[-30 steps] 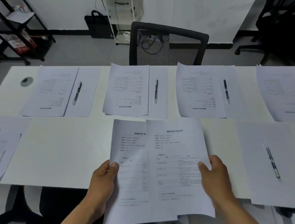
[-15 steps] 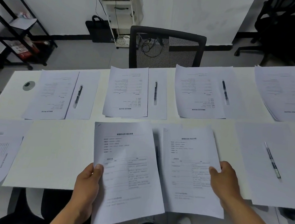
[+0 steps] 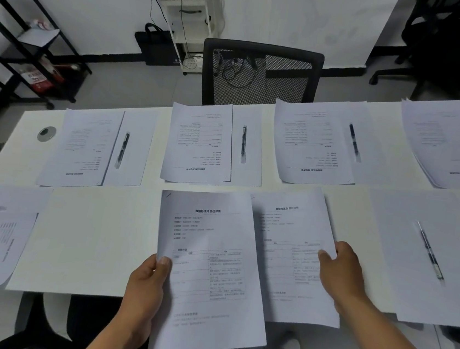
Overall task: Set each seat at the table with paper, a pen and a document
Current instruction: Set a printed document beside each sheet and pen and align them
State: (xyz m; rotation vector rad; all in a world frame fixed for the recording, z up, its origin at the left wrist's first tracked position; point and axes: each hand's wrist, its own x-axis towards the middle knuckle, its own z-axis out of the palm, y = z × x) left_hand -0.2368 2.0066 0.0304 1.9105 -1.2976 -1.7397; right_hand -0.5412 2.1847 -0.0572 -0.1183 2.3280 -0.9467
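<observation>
Printed document [image 3: 208,258], black text, held overhanging table [image 3: 86,244]

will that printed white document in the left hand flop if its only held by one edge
Probably. The printed white document is thin paper, and the left hand grips only its left edge. The lower part overhangs the white table unsupported, so it likely droops. It looks light and easily slid.

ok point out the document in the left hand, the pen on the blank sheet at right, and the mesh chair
document [image 3: 208,258], head view, middle of page
pen [image 3: 429,250], head view, mid barrel
mesh chair [image 3: 262,77], head view, backrest mesh
</observation>
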